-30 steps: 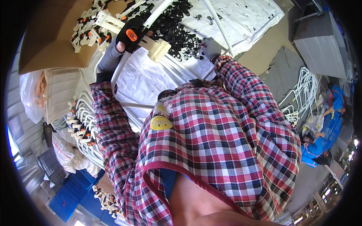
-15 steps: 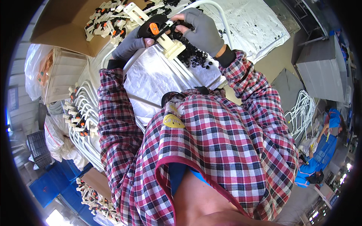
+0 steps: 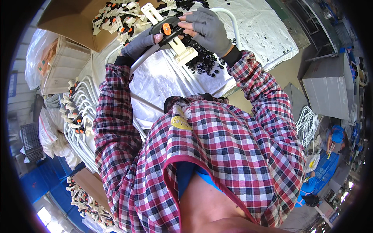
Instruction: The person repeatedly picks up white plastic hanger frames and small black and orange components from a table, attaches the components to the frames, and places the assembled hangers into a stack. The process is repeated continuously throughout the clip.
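Note:
In gloves with bare fingertips, both hands meet at a black plastic fitting [image 3: 157, 29] with an orange lever [image 3: 166, 28], above the far part of the table. A slotted cream plastic bracket [image 3: 185, 55] crosses beneath the fitting and sticks out on both sides. My left hand [image 3: 138, 46] wraps round the fitting's left side, thumb on top, where a bent white tube [image 3: 144, 58] runs into it. At the fitting's right end, the fingertips of my right hand [image 3: 210, 33] close on its black arm. The far side of the grip is hidden.
Small black plastic rings [image 3: 208, 62] lie heaped on the white table cover [image 3: 260, 31]. Cream brackets with orange levers [image 3: 112, 19] pile up beside an open cardboard box [image 3: 70, 23]. Bent white tubes with fittings [image 3: 79, 116] are stacked at left. Co-workers in blue [image 3: 338, 134] are far right.
The fitting and bracket have shifted slightly right in view and turned a little. My right fingers have moved from above the fitting's arm onto its right end. My left hand keeps its hold.

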Action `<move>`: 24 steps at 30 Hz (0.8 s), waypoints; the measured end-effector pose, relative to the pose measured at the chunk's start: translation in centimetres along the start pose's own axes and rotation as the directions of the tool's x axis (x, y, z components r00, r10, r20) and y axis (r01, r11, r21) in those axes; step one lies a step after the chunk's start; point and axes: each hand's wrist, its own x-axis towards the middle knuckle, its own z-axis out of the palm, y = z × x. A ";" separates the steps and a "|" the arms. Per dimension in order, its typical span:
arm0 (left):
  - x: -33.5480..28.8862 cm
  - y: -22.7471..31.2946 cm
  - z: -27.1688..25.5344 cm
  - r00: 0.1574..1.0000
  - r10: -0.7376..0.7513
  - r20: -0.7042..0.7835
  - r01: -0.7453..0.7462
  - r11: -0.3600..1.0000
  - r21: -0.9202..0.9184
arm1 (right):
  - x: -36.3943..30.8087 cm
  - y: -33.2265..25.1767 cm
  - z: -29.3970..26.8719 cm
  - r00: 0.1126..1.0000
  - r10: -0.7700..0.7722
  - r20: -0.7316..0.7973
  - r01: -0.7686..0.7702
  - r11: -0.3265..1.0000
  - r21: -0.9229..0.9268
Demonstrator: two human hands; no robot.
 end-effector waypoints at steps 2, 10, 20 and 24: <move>-0.2 0.3 0.2 0.999 -0.012 -0.034 0.012 1.000 -0.006 | 0.1 0.0 0.0 0.995 0.095 0.025 -0.097 0.990 0.104; -0.2 1.1 0.3 0.997 -0.041 -0.060 0.054 0.970 0.238 | 3.6 1.8 -1.4 0.754 0.327 0.570 -0.339 0.937 -0.088; -1.1 1.1 0.0 0.992 0.002 -0.128 0.039 0.947 0.320 | 0.8 4.5 -2.2 0.893 0.223 0.391 -0.229 0.973 -0.032; -7.8 -1.1 -0.4 0.943 0.056 -0.327 0.033 0.965 0.261 | -10.5 6.8 -2.3 0.749 0.661 -0.040 -0.651 0.746 0.138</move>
